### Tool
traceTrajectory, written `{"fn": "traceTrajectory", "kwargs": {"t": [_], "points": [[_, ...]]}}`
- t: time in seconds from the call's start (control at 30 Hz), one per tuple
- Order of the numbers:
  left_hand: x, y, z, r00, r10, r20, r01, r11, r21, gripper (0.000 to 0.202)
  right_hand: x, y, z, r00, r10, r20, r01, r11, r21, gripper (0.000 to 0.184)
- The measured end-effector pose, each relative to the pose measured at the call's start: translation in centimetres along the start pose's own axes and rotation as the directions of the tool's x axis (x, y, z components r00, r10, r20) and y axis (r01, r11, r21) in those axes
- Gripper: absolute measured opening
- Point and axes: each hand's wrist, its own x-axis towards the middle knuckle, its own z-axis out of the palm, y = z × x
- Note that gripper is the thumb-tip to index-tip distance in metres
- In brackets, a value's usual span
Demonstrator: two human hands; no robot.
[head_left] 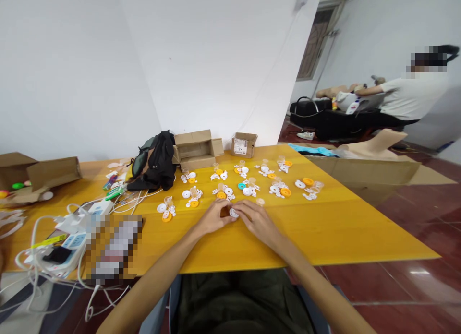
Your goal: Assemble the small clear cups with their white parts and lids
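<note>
My left hand (213, 218) and my right hand (256, 220) meet over the yellow table (342, 228), fingers pinched together on a small white round part (234, 212). Just beyond them lie several little groups of white discs, orange rings (285, 192) and small clear cups, spread in rows across the table's middle. One teal ring (241, 186) lies among them. What sits under my left fingertips is hidden.
A black bag (157, 162) and open cardboard boxes (193, 149) stand at the table's back. White cables and a power strip (72, 243) crowd the left side. Another person (406, 101) sits at the far right, beyond a black bench.
</note>
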Motion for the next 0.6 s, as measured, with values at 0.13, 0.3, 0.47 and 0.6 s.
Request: {"fn": "traceTrajectory", "kwargs": {"t": [0.13, 0.3, 0.47, 0.6], "points": [[0.0, 0.1, -0.1, 1.000, -0.001, 0.005, 0.001, 1.000, 0.005, 0.014, 0.4, 0.3, -0.5, 0.996, 0.005, 0.087, 0.000, 0.999, -0.053, 0.025], [0.1, 0.0, -0.1, 1.000, -0.007, -0.003, 0.007, 1.000, 0.007, 0.013, 1.4, 0.3, -1.0, 0.982, 0.036, 0.187, -0.021, 0.997, -0.080, 0.024], [0.1, -0.1, 0.0, 1.000, -0.013, -0.003, 0.013, 1.000, 0.019, 0.014, 2.4, -0.2, -1.7, 0.959, 0.073, 0.275, -0.047, 0.994, -0.102, 0.025], [0.1, 0.0, -0.1, 1.000, -0.017, -0.001, 0.017, 1.000, 0.025, 0.013, 2.8, -0.6, -2.1, 0.949, 0.082, 0.304, -0.051, 0.993, -0.108, 0.024]]}}
